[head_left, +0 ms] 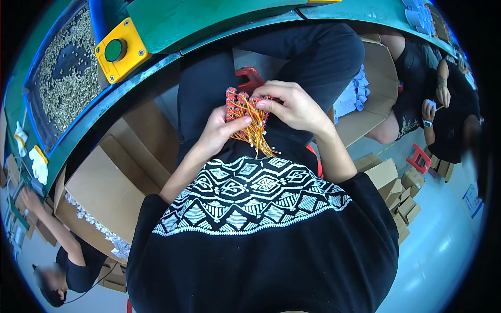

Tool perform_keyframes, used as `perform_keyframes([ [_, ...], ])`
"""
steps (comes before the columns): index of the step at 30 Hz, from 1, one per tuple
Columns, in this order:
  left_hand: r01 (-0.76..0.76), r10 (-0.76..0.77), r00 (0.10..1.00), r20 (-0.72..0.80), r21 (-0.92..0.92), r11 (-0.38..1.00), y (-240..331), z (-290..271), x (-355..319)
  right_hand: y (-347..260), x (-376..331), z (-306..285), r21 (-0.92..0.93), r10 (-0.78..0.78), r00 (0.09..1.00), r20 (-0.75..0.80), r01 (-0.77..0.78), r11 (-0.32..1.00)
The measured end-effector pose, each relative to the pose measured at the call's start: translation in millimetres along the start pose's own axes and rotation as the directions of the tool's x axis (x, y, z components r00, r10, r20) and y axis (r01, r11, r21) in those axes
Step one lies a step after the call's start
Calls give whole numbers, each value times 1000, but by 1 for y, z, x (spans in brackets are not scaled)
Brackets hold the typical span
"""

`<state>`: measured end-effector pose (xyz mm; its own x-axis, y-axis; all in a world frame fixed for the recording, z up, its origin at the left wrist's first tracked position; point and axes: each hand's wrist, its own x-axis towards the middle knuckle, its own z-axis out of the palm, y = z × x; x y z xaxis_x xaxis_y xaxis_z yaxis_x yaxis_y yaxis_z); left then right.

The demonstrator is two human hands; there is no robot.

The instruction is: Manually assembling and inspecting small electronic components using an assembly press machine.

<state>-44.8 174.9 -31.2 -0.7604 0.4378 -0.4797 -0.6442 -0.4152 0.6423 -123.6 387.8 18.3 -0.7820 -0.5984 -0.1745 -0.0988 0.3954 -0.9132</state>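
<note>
Factory bench up top, boxes around. Both hands, left (222, 130) and right (292, 107), clamp a wire bundle (249, 117) over the lap, sorting leads; looks like next needs careful fingertip separating.

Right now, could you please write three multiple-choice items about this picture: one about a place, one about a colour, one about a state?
1. Where is the bundle of red parts with yellow and orange wires?
A. in the cardboard box
B. over the person's lap, between both hands
C. on the green bench

2. What colour is the round button on the yellow switch box?
A. green
B. red
C. blue

3. What is the state of the left hand?
A. open and away from everything
B. resting on the floor
C. closed on the bundle

Answers: 1 B, both the left hand and the right hand grip it above the dark trousers; 2 A, the button shows green; 3 C, its thumb presses on the bundle.
</note>
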Motion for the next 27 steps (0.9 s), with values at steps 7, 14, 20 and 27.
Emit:
perform_keyframes([
  [7,10,-16,999,50,109,994,5,1,6,-1,-5,5,-54,-87,994,-69,84,995],
  [14,59,-70,995,77,142,988,-3,3,16,-9,-6,3,-233,-60,998,-12,55,971],
  [20,110,-129,986,108,171,979,1,7,20,-16,2,-17,-411,136,961,242,-26,911],
  [27,128,-150,979,137,157,979,0,9,23,-8,3,-20,-389,9,955,298,113,914],
])
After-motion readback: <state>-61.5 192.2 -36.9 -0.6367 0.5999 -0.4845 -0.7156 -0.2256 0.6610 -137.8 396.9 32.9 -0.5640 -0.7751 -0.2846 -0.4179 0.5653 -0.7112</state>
